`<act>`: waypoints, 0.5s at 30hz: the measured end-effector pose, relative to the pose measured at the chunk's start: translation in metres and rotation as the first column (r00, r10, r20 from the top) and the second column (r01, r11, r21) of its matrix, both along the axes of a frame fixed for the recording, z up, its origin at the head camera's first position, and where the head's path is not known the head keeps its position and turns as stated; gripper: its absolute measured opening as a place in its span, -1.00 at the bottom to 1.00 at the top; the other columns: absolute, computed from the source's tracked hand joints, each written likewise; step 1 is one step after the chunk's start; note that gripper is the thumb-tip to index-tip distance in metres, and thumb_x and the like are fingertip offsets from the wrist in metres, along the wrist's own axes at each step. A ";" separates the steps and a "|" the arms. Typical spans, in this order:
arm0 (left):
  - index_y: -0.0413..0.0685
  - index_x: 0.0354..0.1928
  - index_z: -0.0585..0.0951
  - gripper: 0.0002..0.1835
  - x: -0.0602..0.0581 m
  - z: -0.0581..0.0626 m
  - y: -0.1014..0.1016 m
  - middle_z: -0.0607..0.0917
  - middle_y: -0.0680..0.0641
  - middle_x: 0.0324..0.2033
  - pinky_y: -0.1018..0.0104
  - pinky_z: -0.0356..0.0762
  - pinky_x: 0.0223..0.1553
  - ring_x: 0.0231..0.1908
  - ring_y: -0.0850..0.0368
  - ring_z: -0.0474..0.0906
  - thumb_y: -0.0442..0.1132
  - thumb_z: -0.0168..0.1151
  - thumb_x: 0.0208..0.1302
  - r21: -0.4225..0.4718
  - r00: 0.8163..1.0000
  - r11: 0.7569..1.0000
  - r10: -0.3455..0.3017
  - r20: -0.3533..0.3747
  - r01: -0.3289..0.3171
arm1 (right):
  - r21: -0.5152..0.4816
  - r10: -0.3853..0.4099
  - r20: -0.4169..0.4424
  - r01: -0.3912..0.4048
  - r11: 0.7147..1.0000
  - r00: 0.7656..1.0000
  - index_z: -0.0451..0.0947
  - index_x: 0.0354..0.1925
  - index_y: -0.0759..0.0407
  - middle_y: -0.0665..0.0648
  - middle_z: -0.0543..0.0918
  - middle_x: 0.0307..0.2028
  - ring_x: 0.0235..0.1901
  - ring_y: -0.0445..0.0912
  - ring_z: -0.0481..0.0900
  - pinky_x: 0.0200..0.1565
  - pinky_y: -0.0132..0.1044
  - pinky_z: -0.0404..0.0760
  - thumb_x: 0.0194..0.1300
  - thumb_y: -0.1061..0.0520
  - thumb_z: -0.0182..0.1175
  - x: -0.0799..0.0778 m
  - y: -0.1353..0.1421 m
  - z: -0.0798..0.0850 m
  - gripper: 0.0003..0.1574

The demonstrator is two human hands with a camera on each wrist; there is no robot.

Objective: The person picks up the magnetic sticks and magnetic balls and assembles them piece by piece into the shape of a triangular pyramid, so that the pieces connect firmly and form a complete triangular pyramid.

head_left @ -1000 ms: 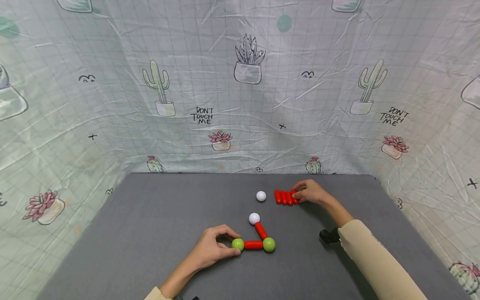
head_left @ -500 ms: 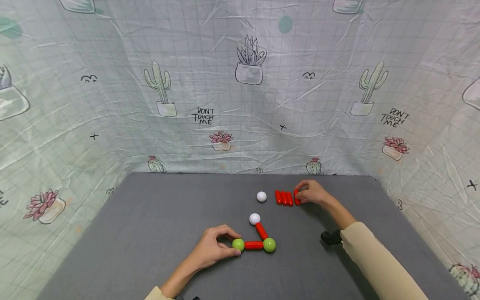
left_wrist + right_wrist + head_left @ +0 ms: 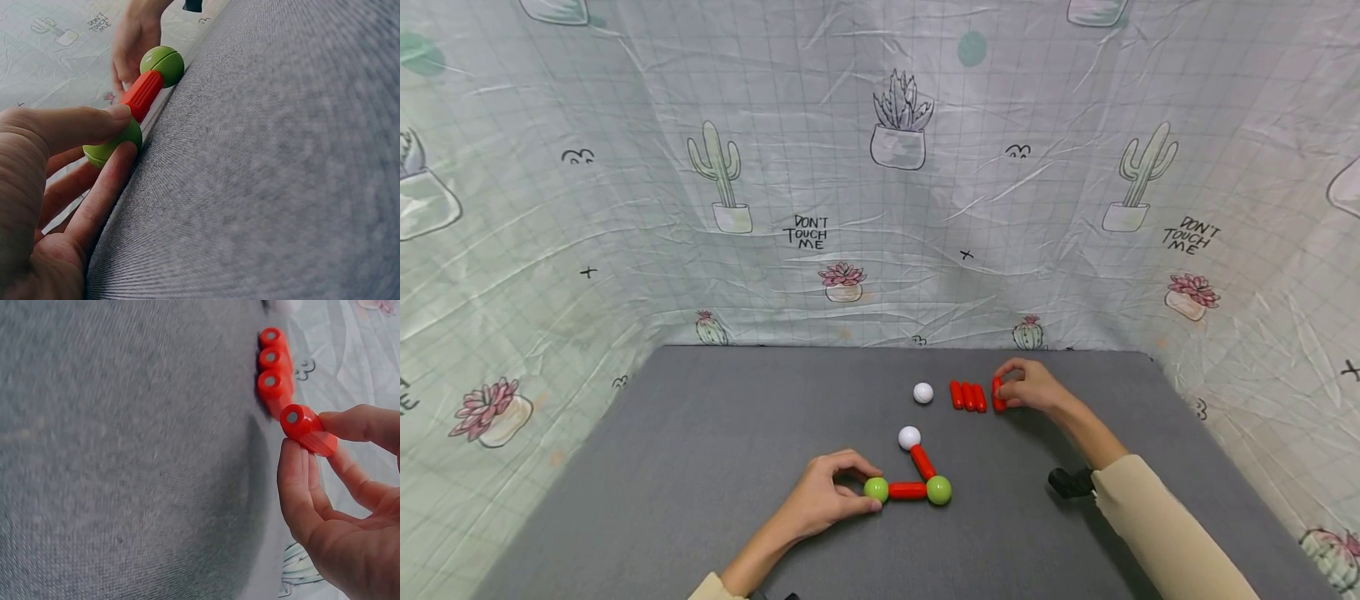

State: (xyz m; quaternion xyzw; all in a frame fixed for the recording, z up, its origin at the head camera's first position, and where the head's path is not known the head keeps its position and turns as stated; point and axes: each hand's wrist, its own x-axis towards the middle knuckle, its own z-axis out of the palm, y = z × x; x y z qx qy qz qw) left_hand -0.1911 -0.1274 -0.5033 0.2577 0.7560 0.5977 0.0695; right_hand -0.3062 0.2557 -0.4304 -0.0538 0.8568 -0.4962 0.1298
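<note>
On the grey cloth my left hand [image 3: 822, 497] pinches a green ball [image 3: 876, 490] between thumb and fingers. A red rod [image 3: 907, 491] joins it to a second green ball [image 3: 938, 490]. From there another red rod [image 3: 922, 462] slants back to a white ball [image 3: 909, 437], forming an open angle. At the far right, my right hand [image 3: 1032, 388] pinches a loose red rod [image 3: 307, 430] between thumb and fingertips; a round grey spot shows on its end in the right wrist view. Beside it lie three more red rods [image 3: 968, 397], side by side.
A loose white ball [image 3: 922, 393] lies left of the row of rods. Behind the grey tabletop [image 3: 760, 408] stands a pale curtain [image 3: 775, 167] with cactus drawings, which also closes off both sides.
My right hand has drawn the end red rod rightward, away from the other three, and a gap now separates them. The left hand stays on the green ball.
</note>
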 end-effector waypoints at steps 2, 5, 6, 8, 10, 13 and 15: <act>-0.13 -0.05 0.75 -0.61 0.000 0.001 0.000 0.75 -0.19 -0.11 0.33 0.76 -0.25 -0.14 0.31 0.68 -0.27 0.64 0.04 -0.008 1.000 1.000 0.005 0.007 -0.005 | -0.009 -0.001 0.002 0.002 1.000 1.000 0.41 0.21 0.47 0.24 0.69 -0.17 -0.25 -0.11 0.68 -0.07 -0.13 0.77 0.33 0.30 0.24 0.002 -0.001 0.003 -0.47; -0.08 -0.06 0.76 -0.61 0.000 0.002 0.000 0.75 -0.15 -0.10 0.32 0.76 -0.25 -0.14 0.32 0.68 -0.26 0.64 0.03 -0.020 1.000 1.000 0.012 0.015 -0.012 | -0.014 0.002 -0.002 -0.002 1.000 1.000 0.40 0.24 0.46 0.23 0.68 -0.17 -0.25 -0.11 0.68 -0.03 -0.10 0.76 0.35 0.27 0.25 0.006 -0.004 0.005 -0.45; -0.06 -0.06 0.76 -0.61 0.000 0.002 0.000 0.75 -0.13 -0.10 0.32 0.76 -0.24 -0.14 0.32 0.68 -0.26 0.64 0.03 -0.021 1.000 1.000 0.013 0.018 -0.013 | -0.016 0.001 -0.003 -0.001 1.000 1.000 0.40 0.25 0.45 0.22 0.68 -0.18 -0.26 -0.11 0.68 -0.02 -0.09 0.76 0.36 0.27 0.26 0.007 -0.006 0.006 -0.44; -0.04 -0.06 0.76 -0.62 0.000 0.002 0.000 0.75 -0.13 -0.10 0.31 0.77 -0.24 -0.14 0.31 0.69 -0.26 0.64 0.03 -0.021 1.000 1.000 0.013 0.018 -0.013 | -0.015 0.013 -0.014 -0.013 1.000 1.000 0.40 0.26 0.46 0.22 0.67 -0.18 -0.26 -0.10 0.67 -0.01 -0.08 0.76 0.36 0.27 0.26 0.010 -0.008 0.006 -0.43; -0.03 -0.06 0.76 -0.62 0.000 0.002 0.000 0.75 -0.13 -0.10 0.30 0.77 -0.24 -0.14 0.31 0.69 -0.27 0.64 0.03 -0.017 1.000 1.000 0.012 0.017 -0.012 | -0.020 0.013 -0.017 -0.014 1.000 1.000 0.40 0.26 0.45 0.22 0.65 -0.17 -0.25 -0.09 0.67 0.00 -0.08 0.75 0.35 0.27 0.26 0.012 -0.010 0.006 -0.43; -0.05 -0.06 0.76 -0.62 0.001 0.003 0.001 0.76 -0.14 -0.10 0.30 0.77 -0.24 -0.15 0.31 0.69 -0.27 0.64 0.03 -0.012 1.000 1.000 0.009 0.016 -0.009 | -0.025 0.018 -0.020 -0.019 1.000 1.000 0.41 0.28 0.44 0.24 0.63 -0.13 -0.23 -0.09 0.66 0.03 -0.06 0.74 0.36 0.27 0.25 0.015 -0.012 0.006 -0.43; -0.07 -0.06 0.76 -0.61 0.001 0.003 0.001 0.76 -0.14 -0.10 0.30 0.77 -0.25 -0.15 0.31 0.70 -0.27 0.64 0.03 -0.010 1.000 1.000 0.008 0.016 -0.007 | -0.031 0.018 -0.022 -0.019 0.999 1.000 0.42 0.28 0.43 0.26 0.63 -0.09 -0.21 -0.08 0.66 0.04 -0.04 0.74 0.37 0.27 0.25 0.017 -0.014 0.006 -0.43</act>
